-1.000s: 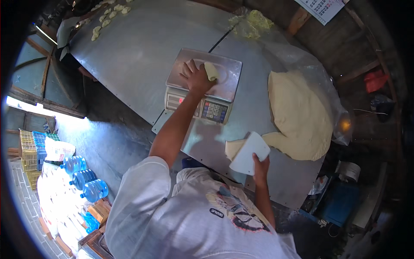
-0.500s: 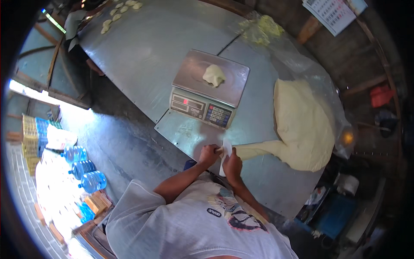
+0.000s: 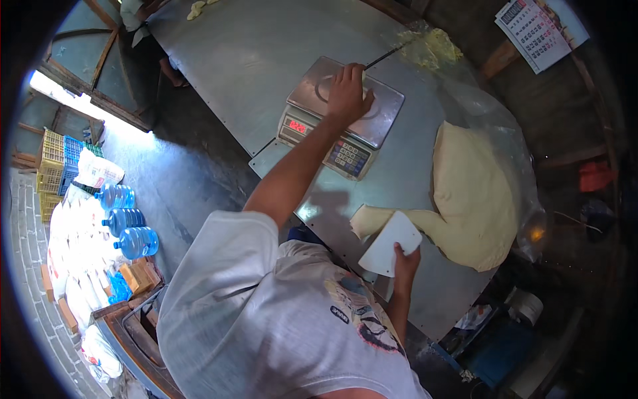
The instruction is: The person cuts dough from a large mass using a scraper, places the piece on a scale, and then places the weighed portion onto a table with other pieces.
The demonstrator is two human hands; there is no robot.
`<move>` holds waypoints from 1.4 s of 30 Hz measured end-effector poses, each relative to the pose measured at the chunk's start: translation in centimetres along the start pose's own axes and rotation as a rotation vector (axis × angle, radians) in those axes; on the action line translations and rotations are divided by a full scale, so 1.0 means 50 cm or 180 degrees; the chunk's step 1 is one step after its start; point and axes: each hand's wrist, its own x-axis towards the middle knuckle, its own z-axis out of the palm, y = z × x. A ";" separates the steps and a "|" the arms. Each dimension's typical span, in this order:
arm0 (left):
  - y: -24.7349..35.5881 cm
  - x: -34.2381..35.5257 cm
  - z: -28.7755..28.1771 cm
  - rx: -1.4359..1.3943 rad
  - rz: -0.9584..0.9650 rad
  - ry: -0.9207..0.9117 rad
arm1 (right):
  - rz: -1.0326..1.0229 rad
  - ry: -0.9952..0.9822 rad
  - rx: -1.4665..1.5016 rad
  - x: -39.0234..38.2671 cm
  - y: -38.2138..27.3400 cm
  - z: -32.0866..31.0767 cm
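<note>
My left hand [image 3: 349,96] is reached out over the metal platform of a digital scale [image 3: 391,110], its fingers curled round a small piece of dough [image 3: 365,78] that they mostly hide. The scale's display glows red. In my right hand [image 3: 406,261] is a flat white dough scraper [image 3: 391,245], gripped at its lower right corner and tilted above the table. A large pale slab of dough [image 3: 475,193] lies to the right. From it a narrow strip runs left, its cut end apart from my left hand and the scraper partly covering it.
The metal table [image 3: 232,73] stretches away to the far left, where small dough pieces [image 3: 196,9] lie near another person [image 3: 136,13]. Clear plastic sheet [image 3: 488,106] edges the slab. Blue water bottles [image 3: 137,243] and stacked crates [image 3: 52,166] stand on the floor at left.
My left hand has left the dough strip's end and moved up and away onto the scale. My right hand has drawn right with the scraper, now turned flatter. The scale's display reading has changed.
</note>
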 end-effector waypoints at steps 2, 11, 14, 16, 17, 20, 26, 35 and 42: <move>-0.030 -0.025 0.046 0.1611 -0.0164 -0.0294 | -0.0042 0.0212 0.0080 -0.013 -0.005 -0.041; 0.106 -0.511 0.060 -0.1118 -0.0749 -0.3062 | -0.0378 0.0211 -0.0716 -0.004 -0.019 -0.004; 0.093 -0.513 0.010 -0.1168 -0.1489 -0.2933 | -0.0511 -0.0145 -0.1607 -0.005 -0.125 0.103; 0.078 -0.549 0.006 -0.1326 -0.1689 -0.2380 | -0.0266 -0.0318 -0.2311 0.002 -0.131 0.161; 0.070 -0.563 0.008 -0.1304 -0.1732 -0.2342 | -0.0178 -0.0366 -0.2538 0.004 -0.142 0.195; 0.063 -0.570 0.013 -0.0807 -0.2044 -0.1866 | -0.0243 -0.0425 -0.2699 0.034 -0.048 0.272; 0.045 -0.562 0.018 -0.0643 -0.1718 -0.1764 | -0.0428 -0.0537 -0.2389 0.054 -0.033 0.244; 0.019 -0.596 -0.022 -0.1089 -0.1740 -0.2388 | -0.0405 -0.0546 -0.2474 -0.001 -0.116 0.252; -0.042 -0.550 -0.049 -0.1242 -0.2462 -0.1850 | -0.0654 -0.0734 -0.1155 0.044 -0.012 0.242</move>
